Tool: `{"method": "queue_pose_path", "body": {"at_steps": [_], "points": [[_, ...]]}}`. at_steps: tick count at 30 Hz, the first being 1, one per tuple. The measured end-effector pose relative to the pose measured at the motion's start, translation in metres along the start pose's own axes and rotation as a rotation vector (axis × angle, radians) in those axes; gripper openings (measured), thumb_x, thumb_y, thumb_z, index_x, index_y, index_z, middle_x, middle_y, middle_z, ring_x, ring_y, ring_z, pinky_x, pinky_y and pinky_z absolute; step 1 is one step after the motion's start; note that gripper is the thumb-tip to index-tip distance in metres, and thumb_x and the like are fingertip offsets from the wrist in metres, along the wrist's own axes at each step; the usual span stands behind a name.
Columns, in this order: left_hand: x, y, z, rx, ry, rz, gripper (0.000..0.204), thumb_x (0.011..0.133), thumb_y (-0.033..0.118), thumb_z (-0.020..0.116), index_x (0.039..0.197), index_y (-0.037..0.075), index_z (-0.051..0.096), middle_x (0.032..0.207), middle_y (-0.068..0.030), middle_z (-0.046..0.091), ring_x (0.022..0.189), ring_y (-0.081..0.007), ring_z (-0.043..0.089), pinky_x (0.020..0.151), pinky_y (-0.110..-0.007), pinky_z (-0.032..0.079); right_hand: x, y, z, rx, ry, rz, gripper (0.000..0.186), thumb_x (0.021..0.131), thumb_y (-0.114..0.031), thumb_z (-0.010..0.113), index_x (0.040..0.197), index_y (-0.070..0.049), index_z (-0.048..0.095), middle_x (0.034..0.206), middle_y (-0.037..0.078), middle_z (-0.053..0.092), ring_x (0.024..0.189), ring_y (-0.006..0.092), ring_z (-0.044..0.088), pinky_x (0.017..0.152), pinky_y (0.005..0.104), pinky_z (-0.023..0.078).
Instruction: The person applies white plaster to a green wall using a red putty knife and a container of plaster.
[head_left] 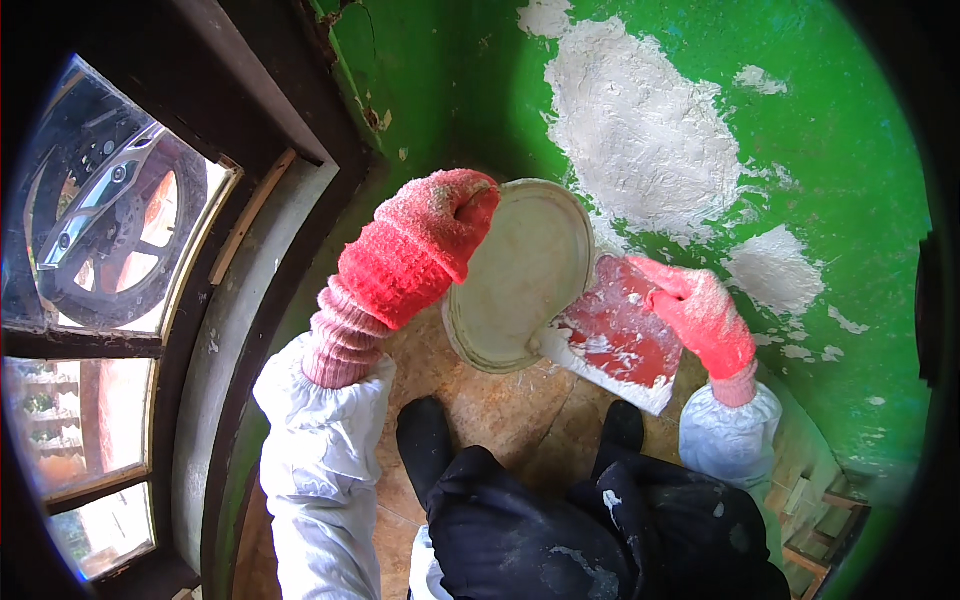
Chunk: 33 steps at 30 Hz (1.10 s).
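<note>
My left hand (425,235), in a red glove coated with pale powder, is closed on the left rim of a round, off-white lid (515,260) with a raised edge. A whitish film covers the lid's inside. In my right hand (700,310), also red-gloved, is a flat red scraper (615,335) smeared with white putty. My fingers hold its upper right side, and its left edge meets the lid's lower right rim. White putty lies thick along the scraper's lower edge. The glove hides my left fingertips.
A green wall (830,150) ahead and right carries rough white putty patches (650,130). On the left stands a dark-framed glass window (110,230). Brown floor tiles (510,410) lie below, around my dark-clad feet. Wooden pieces (835,530) are at lower right.
</note>
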<state>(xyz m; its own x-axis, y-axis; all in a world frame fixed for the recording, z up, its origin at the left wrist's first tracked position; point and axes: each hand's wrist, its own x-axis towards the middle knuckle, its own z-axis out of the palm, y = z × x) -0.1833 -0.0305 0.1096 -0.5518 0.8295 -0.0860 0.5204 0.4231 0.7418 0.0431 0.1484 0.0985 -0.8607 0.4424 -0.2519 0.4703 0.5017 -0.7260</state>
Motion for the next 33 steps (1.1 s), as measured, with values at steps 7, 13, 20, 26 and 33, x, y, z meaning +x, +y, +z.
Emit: {"method": "queue_pose_path", "body": {"at_steps": [7, 13, 20, 26, 33], "points": [[-0.004, -0.006, 0.02, -0.061, 0.246, 0.046, 0.021, 0.084, 0.023, 0.049, 0.087, 0.005, 0.059, 0.066, -0.0142, 0.056, 0.059, -0.026, 0.057, 0.058, -0.034, 0.045, -0.006, 0.029, 0.035, 0.277, 0.051, 0.03, 0.037, 0.08, -0.003, 0.051, 0.117, -0.002, 0.053, 0.098, 0.009, 0.063, 0.076, 0.0051, 0.051, 0.07, 0.0223, 0.044], [-0.01, -0.004, 0.032, -0.164, 0.339, -0.099, 0.023, 0.086, 0.023, 0.048, 0.085, 0.002, 0.058, 0.064, -0.0157, 0.056, 0.055, -0.0264, 0.058, 0.055, -0.034, 0.045, -0.008, 0.029, 0.048, 0.556, 0.084, 0.139, 0.042, 0.078, 0.001, 0.05, 0.12, 0.0, 0.05, 0.108, 0.002, 0.057, 0.086, 0.0056, 0.049, 0.076, 0.0199, 0.042], [-0.016, -0.013, 0.053, -0.202, 0.43, -0.112, 0.024, 0.087, 0.023, 0.048, 0.088, 0.001, 0.058, 0.066, -0.0139, 0.057, 0.049, -0.0214, 0.056, 0.05, -0.033, 0.044, -0.006, 0.03, 0.055, 0.626, 0.118, 0.174, 0.042, 0.078, -0.002, 0.054, 0.119, 0.001, 0.05, 0.09, 0.0, 0.059, 0.074, 0.0046, 0.048, 0.067, 0.0196, 0.042], [-0.027, -0.024, 0.063, -0.292, 0.51, -0.291, 0.028, 0.088, 0.025, 0.046, 0.101, 0.003, 0.058, 0.089, -0.0151, 0.061, 0.082, -0.0252, 0.059, 0.073, -0.032, 0.046, -0.005, 0.055, 0.02, 0.65, 0.445, 0.012, 0.043, 0.077, 0.003, 0.051, 0.12, 0.002, 0.048, 0.106, 0.006, 0.058, 0.089, 0.0089, 0.053, 0.08, 0.0207, 0.042], [-0.035, -0.024, 0.068, -0.394, 0.561, -0.281, 0.028, 0.088, 0.025, 0.046, 0.101, 0.003, 0.058, 0.093, -0.0146, 0.061, 0.083, -0.0246, 0.059, 0.074, -0.032, 0.045, -0.007, 0.051, 0.024, 0.523, 0.375, 0.012, 0.042, 0.078, 0.002, 0.054, 0.119, 0.003, 0.049, 0.112, 0.008, 0.057, 0.093, 0.009, 0.053, 0.082, 0.0211, 0.042]]}}
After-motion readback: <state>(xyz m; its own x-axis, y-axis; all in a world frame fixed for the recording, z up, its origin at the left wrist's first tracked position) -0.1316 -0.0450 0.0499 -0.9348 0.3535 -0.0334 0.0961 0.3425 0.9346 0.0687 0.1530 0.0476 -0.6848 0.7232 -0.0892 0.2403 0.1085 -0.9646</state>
